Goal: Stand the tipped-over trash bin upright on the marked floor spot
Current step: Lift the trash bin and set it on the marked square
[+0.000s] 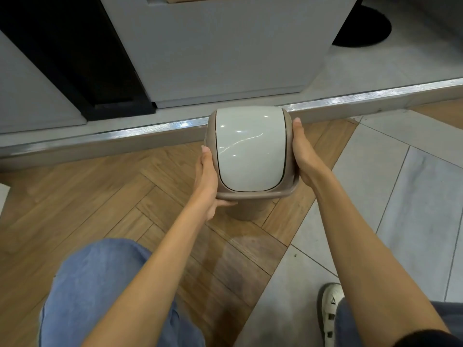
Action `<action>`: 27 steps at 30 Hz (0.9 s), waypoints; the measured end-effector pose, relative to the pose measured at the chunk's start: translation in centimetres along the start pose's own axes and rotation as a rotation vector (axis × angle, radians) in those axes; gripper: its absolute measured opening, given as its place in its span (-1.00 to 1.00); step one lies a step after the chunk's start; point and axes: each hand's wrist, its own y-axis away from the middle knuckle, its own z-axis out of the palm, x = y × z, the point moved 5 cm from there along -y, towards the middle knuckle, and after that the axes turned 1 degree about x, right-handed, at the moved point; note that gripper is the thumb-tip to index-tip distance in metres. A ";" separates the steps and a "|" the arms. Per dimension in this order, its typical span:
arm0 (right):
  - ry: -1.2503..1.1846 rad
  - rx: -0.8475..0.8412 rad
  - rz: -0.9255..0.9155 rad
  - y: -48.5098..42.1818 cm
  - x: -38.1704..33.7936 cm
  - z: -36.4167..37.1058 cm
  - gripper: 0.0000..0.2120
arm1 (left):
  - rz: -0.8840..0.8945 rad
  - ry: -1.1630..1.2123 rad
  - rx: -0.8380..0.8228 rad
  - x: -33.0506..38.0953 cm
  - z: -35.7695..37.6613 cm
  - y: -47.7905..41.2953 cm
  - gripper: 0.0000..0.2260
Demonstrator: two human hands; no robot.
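**Trash bin held upright between two hands above a wooden floor**

Head view, looking down. The trash bin (250,151) stands upright, seen from above, so that its pale grey swing lid (248,146) fills most of its outline and the taupe rim frames the lid on all sides. A short stretch of the taupe body shows below the near edge of the rim, between the two wrists. Whether the base rests on the floor or hangs just above it cannot be told from this angle.

The left hand (206,181) grasps the bin at its left side: the fingers lie flat along the rim, pointing away from the person, and the thumb curls under the near left corner. The right hand (302,152) presses against the opposite side, palm to the rim and fingers extended forward along it. The bin thus sits clamped between the two palms, with both forearms reaching in from the lower edge of the view.

Under the hands lies the wooden floor (100,196), laid in a herringbone pattern. To the right of the right hand the wood gives way to pale floor tiles (388,184). Just beyond the fingertips of both hands runs a metal threshold strip (150,128), and behind it stands a grey cabinet (225,46).

Nearer than the hands, a knee in blue jeans (100,284) appears beneath the left forearm, and a white shoe (330,311) rests on the tiles beneath the right forearm. No floor marking is discernible around the bin.
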 end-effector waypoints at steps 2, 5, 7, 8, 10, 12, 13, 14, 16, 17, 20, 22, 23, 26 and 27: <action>0.022 0.060 -0.035 0.2 -0.3 0.4 -0.20 | -0.008 0.061 -0.022 -0.3 0.3 0.1 -0.41; 0.103 0.154 -0.081 -0.1 -0.8 0.6 -0.19 | 0.019 0.126 -0.015 -0.4 0.6 -0.2 -0.44; 0.132 0.168 -0.131 -0.4 -1.2 0.8 -0.32 | 0.049 0.134 -0.002 -0.2 0.8 -0.5 -0.46; 0.147 0.163 -0.151 -0.8 -1.4 1.0 -0.34 | 0.059 0.137 0.005 0.0 0.9 -0.8 -0.46; 0.162 0.147 -0.210 -1.7 -2.0 1.2 -0.35 | 0.060 0.149 0.015 0.4 1.1 -1.5 -0.46; 0.183 0.139 -0.279 -2.6 -2.9 1.3 -0.36 | 0.063 0.161 0.015 1.0 1.3 -2.3 -0.47; 0.195 0.133 -0.297 -3.2 -3.2 1.4 -0.35 | 0.065 0.164 0.011 1.3 1.4 -2.8 -0.48; 0.210 0.117 -0.300 -4.0 -3.5 1.5 -0.31 | 0.069 0.168 0.007 1.6 1.5 -3.2 -0.49; 0.244 0.073 -0.263 -4.9 -4.1 1.8 -0.18 | 0.067 0.203 0.007 2.1 1.6 -4.3 -0.53; 0.247 0.049 -0.237 -5.3 -4.3 1.9 -0.09 | 0.059 0.236 0.011 2.3 1.5 -4.9 -0.56; 0.191 -0.028 -0.179 -8.0 -4.0 2.0 0.18 | 0.026 0.311 0.010 2.8 1.3 -6.8 -0.60; 0.149 -0.043 -0.173 -9.2 -4.1 2.1 0.23 | 0.025 0.324 -0.016 3.4 1.4 -7.7 -0.60; 0.128 -0.033 -0.174 -9.4 -4.4 2.2 0.22 | 0.024 0.334 -0.029 3.7 1.5 -8.1 -0.61; 0.078 -0.046 -0.168 -9.7 -5.3 2.5 0.00 | 0.015 0.365 -0.056 4.4 1.8 -8.9 -0.61; 0.066 -0.058 -0.162 -10.0 -5.5 2.5 -0.10 | 0.008 0.378 -0.060 4.5 1.9 -9.2 -0.61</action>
